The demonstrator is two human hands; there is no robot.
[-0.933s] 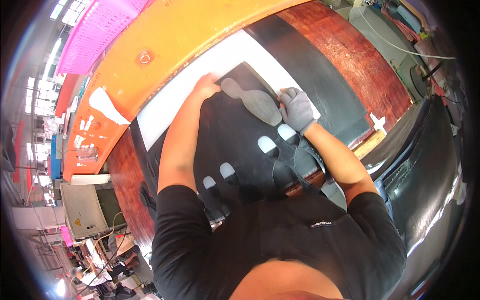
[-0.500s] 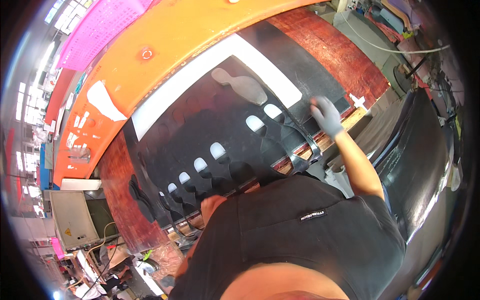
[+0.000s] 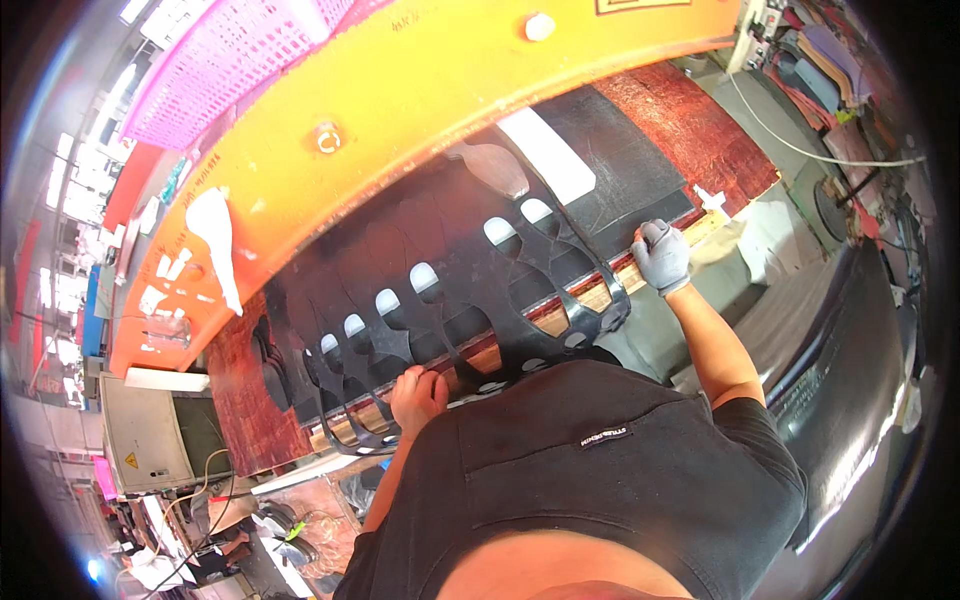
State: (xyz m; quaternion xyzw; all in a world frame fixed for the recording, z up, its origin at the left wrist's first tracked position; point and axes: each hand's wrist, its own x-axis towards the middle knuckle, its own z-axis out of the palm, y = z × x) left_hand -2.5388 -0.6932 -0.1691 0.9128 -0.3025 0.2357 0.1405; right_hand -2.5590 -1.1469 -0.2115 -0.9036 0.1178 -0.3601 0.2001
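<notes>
A thin black sheet [image 3: 460, 322] with a row of sole-shaped cut-outs lies on the board, its near edge hanging over the front toward me. At that edge is my bare left hand [image 3: 418, 398], fingers curled against the sheet's strips. My right hand [image 3: 662, 256], in a grey glove with bare fingertips, rests closed at the board's front edge, right of the sheet. What its fingers hold, if anything, is hidden. White shows through the rounded ends of several cut-outs. A grey-brown sole-shaped piece [image 3: 497, 170] lies farther back, partly under the orange beam's edge.
A wide orange machine beam [image 3: 430, 75] spans the back above the reddish-brown board [image 3: 690, 120]. A white strip [image 3: 548, 152] lies on a black layer. Dark sole-shaped pieces [image 3: 270, 368] sit at left. A pink basket [image 3: 225, 75] stands on the beam; a grey box [image 3: 145, 435] stands left.
My right hand has come down to the board's edge and curled its fingers. My left hand shows more fully. The orange beam now hides more of the sheet and the white strip.
</notes>
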